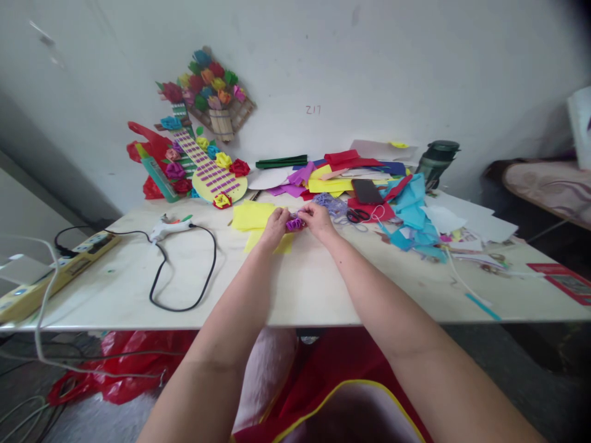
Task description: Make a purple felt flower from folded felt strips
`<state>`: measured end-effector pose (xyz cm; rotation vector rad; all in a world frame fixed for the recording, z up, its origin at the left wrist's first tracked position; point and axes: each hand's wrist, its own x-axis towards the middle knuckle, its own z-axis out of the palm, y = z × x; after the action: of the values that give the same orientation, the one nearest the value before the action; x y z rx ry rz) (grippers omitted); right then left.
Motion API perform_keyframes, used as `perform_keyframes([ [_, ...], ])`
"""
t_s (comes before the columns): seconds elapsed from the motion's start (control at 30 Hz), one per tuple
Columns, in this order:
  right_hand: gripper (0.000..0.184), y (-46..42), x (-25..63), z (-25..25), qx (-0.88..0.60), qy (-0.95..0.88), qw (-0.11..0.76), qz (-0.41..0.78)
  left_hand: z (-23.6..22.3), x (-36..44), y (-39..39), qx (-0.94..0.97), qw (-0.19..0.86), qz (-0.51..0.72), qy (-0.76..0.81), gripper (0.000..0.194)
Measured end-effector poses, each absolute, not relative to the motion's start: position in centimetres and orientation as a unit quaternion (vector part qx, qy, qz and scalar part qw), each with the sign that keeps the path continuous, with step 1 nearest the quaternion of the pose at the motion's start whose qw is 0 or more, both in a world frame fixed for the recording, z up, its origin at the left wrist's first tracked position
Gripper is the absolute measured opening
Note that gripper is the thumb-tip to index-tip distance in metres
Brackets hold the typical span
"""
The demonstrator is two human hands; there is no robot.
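Both my hands meet over the middle of the white table point(305, 289). My left hand point(276, 226) and my right hand point(316, 219) pinch a small purple rolled paper flower point(294, 224) between their fingertips, fingers closed on it. Under the hands lie yellow paper sheets point(252, 216). Just beyond my right hand rests a bluish crumpled paper piece point(329, 203).
A hot glue gun point(168, 229) with a looping black cord lies to the left, near a power strip point(69, 264). Black scissors point(358, 215), a heap of coloured paper point(351, 175), a green bottle point(436, 161) and a paper-flower guitar craft point(207, 169) stand behind.
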<state>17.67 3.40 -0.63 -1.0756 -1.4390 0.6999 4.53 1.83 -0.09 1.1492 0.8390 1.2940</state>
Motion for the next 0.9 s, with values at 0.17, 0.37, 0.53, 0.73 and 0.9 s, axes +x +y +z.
perform_keyframes([
  [0.17, 0.008, 3.5, 17.7, -0.9, -0.452, -0.625, 0.565, 0.293, -0.6, 4.5, 2.2, 0.516, 0.563, 0.537, 0.358, 0.039],
  [0.37, 0.007, 3.7, 17.6, -1.1, -0.453, -0.622, 0.568, 0.29, -1.3, 4.5, 2.8, 0.518, 0.565, 0.536, 0.354, 0.039],
  [0.53, 0.008, 3.6, 17.6, -1.1, -0.457, -0.621, 0.567, 0.289, -0.8, 4.4, 2.4, 0.518, 0.56, 0.538, 0.358, 0.043],
  [0.73, 0.008, 3.3, 17.5, -0.8, -0.452, -0.621, 0.566, 0.3, -0.5, 4.5, 2.0, 0.533, 0.553, 0.528, 0.363, 0.045],
  [0.9, 0.008, 3.4, 17.5, -0.9, -0.448, -0.616, 0.568, 0.313, -0.8, 4.5, 2.3, 0.525, 0.549, 0.532, 0.374, 0.043],
])
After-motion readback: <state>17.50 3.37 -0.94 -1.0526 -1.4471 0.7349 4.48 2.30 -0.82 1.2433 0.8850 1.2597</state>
